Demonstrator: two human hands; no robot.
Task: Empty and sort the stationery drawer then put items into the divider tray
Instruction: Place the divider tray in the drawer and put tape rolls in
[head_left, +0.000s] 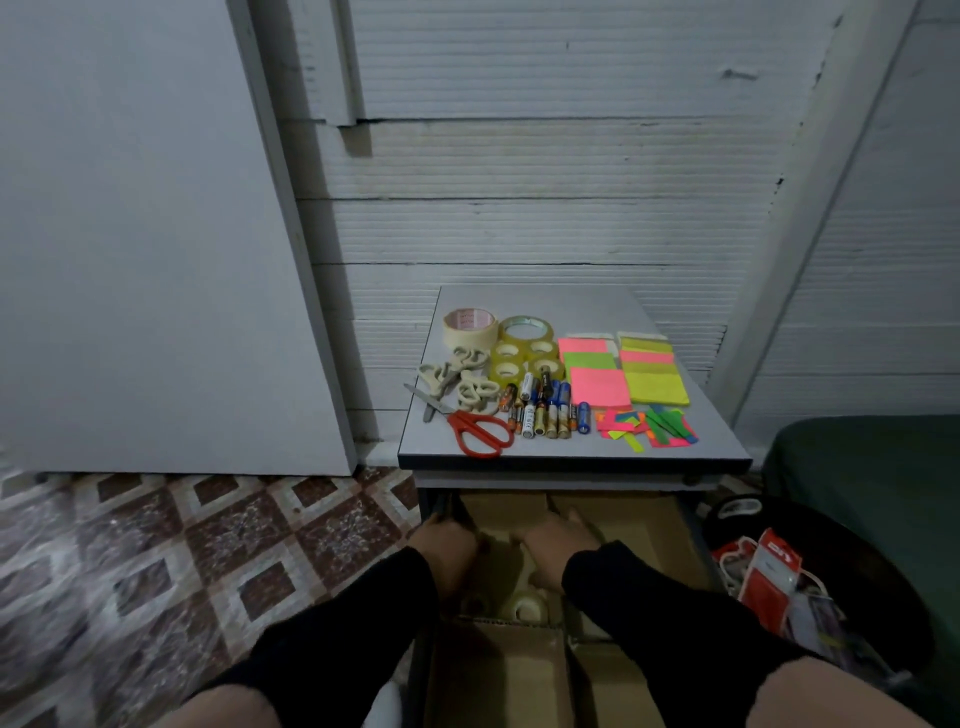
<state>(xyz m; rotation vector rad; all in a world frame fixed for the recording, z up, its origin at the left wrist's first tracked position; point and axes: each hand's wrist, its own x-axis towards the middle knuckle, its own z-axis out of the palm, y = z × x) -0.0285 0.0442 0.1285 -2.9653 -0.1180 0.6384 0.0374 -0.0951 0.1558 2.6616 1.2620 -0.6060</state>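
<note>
A cardboard divider tray (628, 535) lies in the open drawer under the small grey table (540, 312). Both my hands are down inside it. My left hand (448, 540) is at the tray's left wall and my right hand (561, 540) over a middle compartment; their fingers point down and are hidden. Small clear tape rolls (525, 605) lie in the compartment just below my hands. On the tabletop lie a masking tape roll (469, 326), clear tape rolls (524, 348), white scissors (462, 382), red scissors (475, 430), batteries (545, 410), sticky note pads (623, 371) and loose coloured flags (647, 428).
A white board (156, 234) leans on the wall at the left, over patterned floor tiles (208, 545). At the right stand a dark basket (831, 587) with packaged items and a green cushion (883, 467). My knees are at the bottom edge.
</note>
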